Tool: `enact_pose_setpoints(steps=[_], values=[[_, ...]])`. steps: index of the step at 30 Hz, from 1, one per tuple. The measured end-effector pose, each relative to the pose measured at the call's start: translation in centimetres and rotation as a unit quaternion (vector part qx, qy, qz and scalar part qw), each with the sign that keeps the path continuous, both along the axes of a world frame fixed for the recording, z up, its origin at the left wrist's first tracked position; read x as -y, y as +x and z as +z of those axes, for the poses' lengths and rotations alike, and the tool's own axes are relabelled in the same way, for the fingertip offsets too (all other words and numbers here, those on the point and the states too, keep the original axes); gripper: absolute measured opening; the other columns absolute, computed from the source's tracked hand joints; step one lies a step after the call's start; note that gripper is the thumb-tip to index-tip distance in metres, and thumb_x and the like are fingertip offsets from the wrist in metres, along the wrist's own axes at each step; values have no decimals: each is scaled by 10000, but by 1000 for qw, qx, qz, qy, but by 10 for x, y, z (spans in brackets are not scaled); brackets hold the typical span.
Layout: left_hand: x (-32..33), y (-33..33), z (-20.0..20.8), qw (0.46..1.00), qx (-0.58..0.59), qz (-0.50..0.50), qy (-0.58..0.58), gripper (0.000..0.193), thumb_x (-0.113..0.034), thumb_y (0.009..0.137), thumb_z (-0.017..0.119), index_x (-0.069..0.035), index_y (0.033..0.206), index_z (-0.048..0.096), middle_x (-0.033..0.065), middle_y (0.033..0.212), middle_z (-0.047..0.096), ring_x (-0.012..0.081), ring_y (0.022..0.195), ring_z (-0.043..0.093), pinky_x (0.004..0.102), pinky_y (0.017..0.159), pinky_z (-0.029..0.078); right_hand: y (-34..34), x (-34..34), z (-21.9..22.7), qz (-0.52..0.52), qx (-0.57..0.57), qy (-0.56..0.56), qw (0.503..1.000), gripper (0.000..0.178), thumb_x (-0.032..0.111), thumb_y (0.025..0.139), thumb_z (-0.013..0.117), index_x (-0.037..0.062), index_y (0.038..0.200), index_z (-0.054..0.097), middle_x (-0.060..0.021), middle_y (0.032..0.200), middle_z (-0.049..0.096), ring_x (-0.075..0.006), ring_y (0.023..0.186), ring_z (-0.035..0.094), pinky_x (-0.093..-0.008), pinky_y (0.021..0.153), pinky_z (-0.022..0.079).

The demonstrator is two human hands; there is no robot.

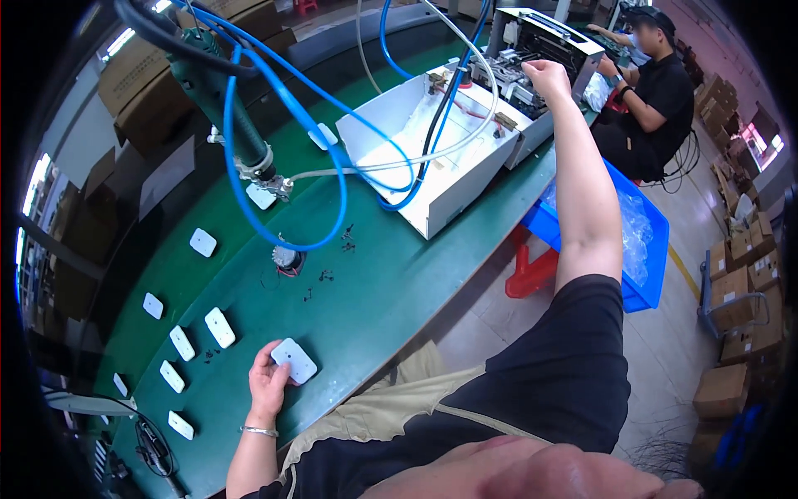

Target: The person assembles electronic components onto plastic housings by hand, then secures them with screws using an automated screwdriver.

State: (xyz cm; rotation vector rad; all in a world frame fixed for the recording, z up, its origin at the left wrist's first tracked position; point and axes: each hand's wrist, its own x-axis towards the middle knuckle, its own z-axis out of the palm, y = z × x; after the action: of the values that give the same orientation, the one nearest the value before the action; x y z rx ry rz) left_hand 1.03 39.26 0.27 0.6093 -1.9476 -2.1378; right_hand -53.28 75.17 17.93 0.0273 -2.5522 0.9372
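Observation:
My left hand (266,384) is closed on the edge of a white rounded plastic casing (299,366) with small dark holes, low over the green table. My right arm stretches far forward; my right hand (550,81) has its fingertips pinched together beside an open metal machine (517,71) with mechanical parts inside. Anything between those fingertips is too small to tell. More white casings (219,328) lie across the table and the darker green strip at left. A green power screwdriver (237,125) hangs at upper left, apart from both hands.
Blue air hoses (341,208) loop over the green table (374,291). Small dark screws (326,275) lie scattered near a small round metal part (288,258). An open white metal box (465,183) adjoins the machine. A blue bin (655,249) with clear plastic stands right; a co-worker (665,91) sits beyond.

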Motion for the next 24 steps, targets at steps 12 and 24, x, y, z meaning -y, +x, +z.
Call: enact_pose_setpoints(steps=[12, 24], values=[[-1, -3, 1, 1000, 10, 15, 3, 386, -26, 793, 542, -12, 1165, 438, 93, 949, 539, 154, 711, 581, 262, 531, 528, -37, 22, 13, -38, 129, 136, 982, 264, 369, 746, 643, 182, 929, 676, -68, 1038, 618, -276, 1019, 556, -365, 845, 453], [-3, -1, 0, 1000, 15, 16, -11, 389, -16, 797, 539, -10, 1170, 431, 73, 943, 538, 127, 708, 565, 257, 547, 524, -24, 33, 9, -48, 29, 156, 986, 241, 341, 770, 619, 181, 945, 666, -95, 1031, 614, -280, 1007, 553, -374, 850, 436]])
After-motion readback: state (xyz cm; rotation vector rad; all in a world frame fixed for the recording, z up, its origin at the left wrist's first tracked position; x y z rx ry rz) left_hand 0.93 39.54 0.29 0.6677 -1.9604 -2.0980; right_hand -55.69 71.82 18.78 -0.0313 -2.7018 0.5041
